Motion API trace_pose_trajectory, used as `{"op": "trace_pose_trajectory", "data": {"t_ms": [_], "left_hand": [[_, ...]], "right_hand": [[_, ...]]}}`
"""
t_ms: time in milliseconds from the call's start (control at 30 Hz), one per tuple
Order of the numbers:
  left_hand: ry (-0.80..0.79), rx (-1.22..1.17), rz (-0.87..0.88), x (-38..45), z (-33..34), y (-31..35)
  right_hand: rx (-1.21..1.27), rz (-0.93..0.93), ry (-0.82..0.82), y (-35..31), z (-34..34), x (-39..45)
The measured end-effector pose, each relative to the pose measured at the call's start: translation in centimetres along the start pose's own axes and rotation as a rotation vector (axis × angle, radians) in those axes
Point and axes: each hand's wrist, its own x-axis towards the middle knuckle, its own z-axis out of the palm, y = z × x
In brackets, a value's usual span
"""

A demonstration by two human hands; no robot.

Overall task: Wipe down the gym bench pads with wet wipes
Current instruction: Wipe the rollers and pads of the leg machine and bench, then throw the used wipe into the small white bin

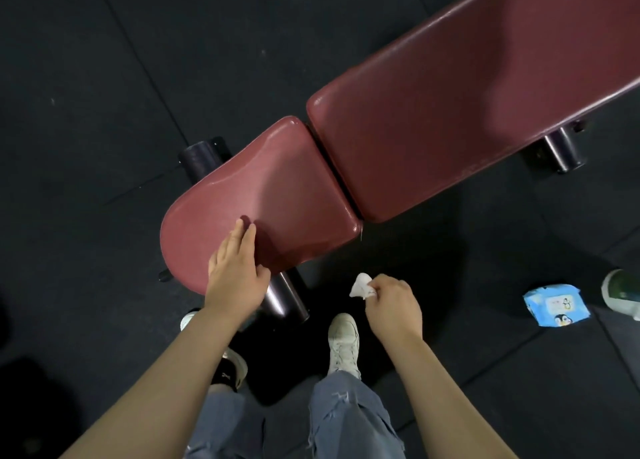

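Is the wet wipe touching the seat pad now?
No, the right hand holds the wet wipe beside the seat pad, above the floor.

Dark rubber floor [104, 78] carries the maroon bench [433, 112] and a wipes pack [554, 304].

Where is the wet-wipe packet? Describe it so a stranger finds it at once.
Start at the maroon bench and look to the black floor on its right. The wipe packet lies there beside a green bottle. It alone is flat, light blue, with a penguin printed on it.
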Motion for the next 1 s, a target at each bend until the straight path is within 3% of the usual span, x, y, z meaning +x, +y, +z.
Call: {"op": "trace_pose_trajectory", "data": {"t_ms": [333, 633, 833, 1000], "left_hand": [[0.002, 0.091, 0.119, -8.8, -5.4, 6.5], [0.046, 0.143, 0.331, -19.1, -11.1, 13.9], [-0.029, 0.195, 0.531, -22.2, -13.1, 16.3], [-0.123, 0.345, 0.728, -23.5, -14.6, 17.4]], "right_hand": [[0.306, -0.144, 0.112, -0.5, -11.2, -3.6], [0.143, -0.286, 0.042, -0.3, -21.4, -12.7], [0.314, -0.119, 0.091, 1.1, -24.4, -20.6], [0.508, 0.027, 0.237, 2.5, -23.9, -26.4]]}}
